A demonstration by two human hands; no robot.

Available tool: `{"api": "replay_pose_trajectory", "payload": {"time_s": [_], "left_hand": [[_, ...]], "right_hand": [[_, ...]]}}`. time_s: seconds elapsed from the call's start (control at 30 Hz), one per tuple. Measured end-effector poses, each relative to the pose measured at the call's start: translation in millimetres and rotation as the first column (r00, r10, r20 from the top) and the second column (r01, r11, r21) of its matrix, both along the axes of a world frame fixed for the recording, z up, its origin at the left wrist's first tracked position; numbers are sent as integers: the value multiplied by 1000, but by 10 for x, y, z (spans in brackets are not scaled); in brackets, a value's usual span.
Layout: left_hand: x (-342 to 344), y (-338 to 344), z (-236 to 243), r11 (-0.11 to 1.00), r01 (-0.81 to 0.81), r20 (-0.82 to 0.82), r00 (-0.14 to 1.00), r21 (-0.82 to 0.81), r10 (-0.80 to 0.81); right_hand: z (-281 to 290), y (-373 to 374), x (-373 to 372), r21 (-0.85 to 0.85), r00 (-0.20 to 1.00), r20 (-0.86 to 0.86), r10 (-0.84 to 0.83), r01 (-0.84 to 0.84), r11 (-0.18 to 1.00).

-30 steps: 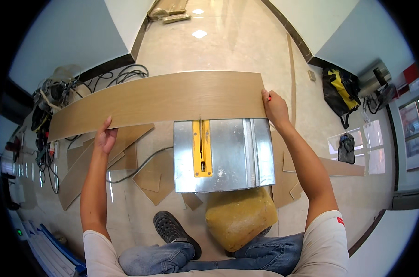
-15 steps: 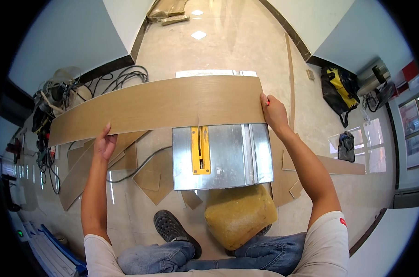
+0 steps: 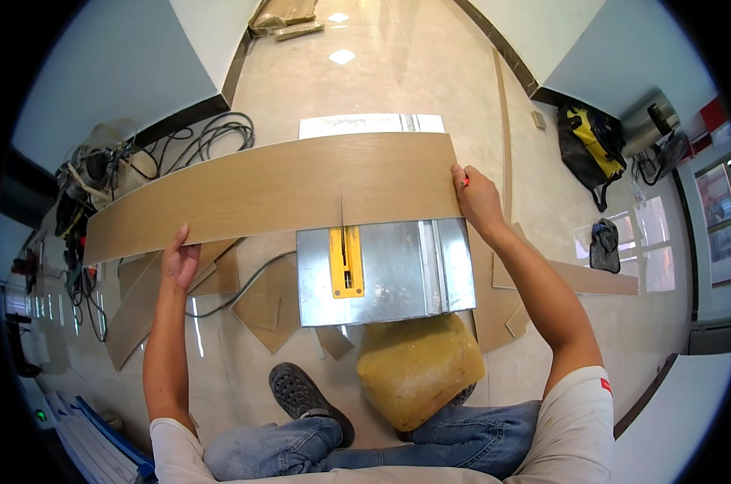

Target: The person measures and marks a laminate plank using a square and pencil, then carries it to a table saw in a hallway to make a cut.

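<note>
A long wood-coloured plank (image 3: 252,181) lies across the metal top of a table saw (image 3: 397,270), its left part reaching well past the table. The thin saw blade (image 3: 342,214) stands in the yellow slot plate (image 3: 347,282) and meets the plank's near edge, where a short dark line runs into the board. My left hand (image 3: 181,260) grips the plank's near edge left of the table, thumb on top and fingers underneath. At the right end, my right hand (image 3: 476,196) is closed round the board's edge; a small red-tipped stick, perhaps a pencil, shows between its fingers.
A yellow block-shaped seat or container (image 3: 422,371) stands between my legs, under the table's near edge. Plank offcuts (image 3: 268,310) lie on the floor on both sides. Black cables (image 3: 228,133) coil at the left, and a black-and-yellow bag (image 3: 591,149) rests by the right wall.
The plank sits slightly nearer to me on the saw table, and the dark line at the blade looks longer. The plank's left end has dipped a little. Both hands keep their hold.
</note>
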State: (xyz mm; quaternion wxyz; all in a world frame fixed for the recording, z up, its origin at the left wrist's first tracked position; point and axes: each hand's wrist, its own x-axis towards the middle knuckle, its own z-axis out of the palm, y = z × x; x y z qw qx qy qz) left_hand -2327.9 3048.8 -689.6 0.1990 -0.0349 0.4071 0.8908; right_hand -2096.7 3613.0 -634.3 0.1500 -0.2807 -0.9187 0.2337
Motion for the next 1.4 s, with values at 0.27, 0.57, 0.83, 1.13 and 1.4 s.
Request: {"api": "replay_pose_trajectory", "payload": {"time_s": [0.27,0.57,0.83,1.13,1.4], "left_hand": [[55,-23,-21,1000,-15,-2,1000,-19,15],[104,-19,22,999,-35,10,999,-9,35],[70,54,232,995,-75,-53,996,-68,72],[-584,-1,547,978,-119,-166,982,-169,91],[-985,-59,244,956,-256,-147,961,-146,235]], "right_hand": [[11,-25,56,-16,1000,3,8,-8,1000],[50,-45,83,-35,1000,2,19,-19,999],[188,155,25,-16,995,70,68,-67,998],[521,207,-612,-217,973,227,41,9,976],[450,-312,-961,107,965,258,-40,13,994]]}}
